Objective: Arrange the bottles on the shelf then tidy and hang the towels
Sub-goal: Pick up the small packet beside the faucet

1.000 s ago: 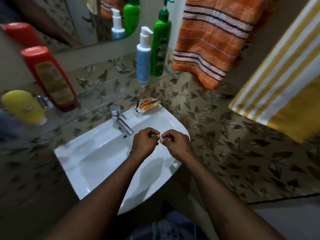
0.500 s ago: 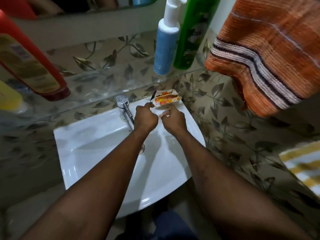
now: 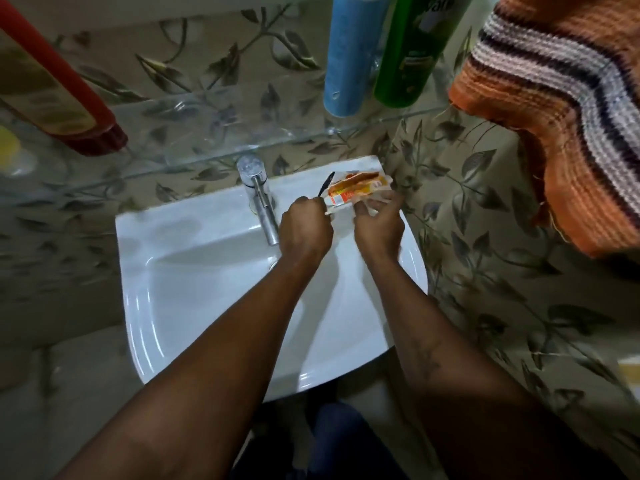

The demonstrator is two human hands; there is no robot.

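On the glass shelf (image 3: 214, 147) stand a red bottle (image 3: 59, 95) at the left and, side by side at the right, a blue bottle (image 3: 353, 53) and a green bottle (image 3: 412, 53). An orange striped towel (image 3: 568, 109) hangs at the upper right. Both my hands reach to the sink's back right corner, where an orange-and-white wrapper (image 3: 356, 188) lies. My left hand (image 3: 304, 230) is curled, pinching the wrapper's near left end beside a thin black object (image 3: 325, 183). My right hand (image 3: 379, 223) holds the wrapper's right edge with its fingertips.
A white sink (image 3: 194, 289) with a chrome tap (image 3: 259, 199) sits below the shelf. A yellow object (image 3: 8, 150) is at the far left on the shelf. Leaf-patterned tiles cover the wall. A yellow striped towel's edge (image 3: 628, 370) shows at the far right.
My hands moved from above the basin up to the sink's back corner and took hold of the wrapper. The view dropped closer to the sink, cutting off the bottle tops.
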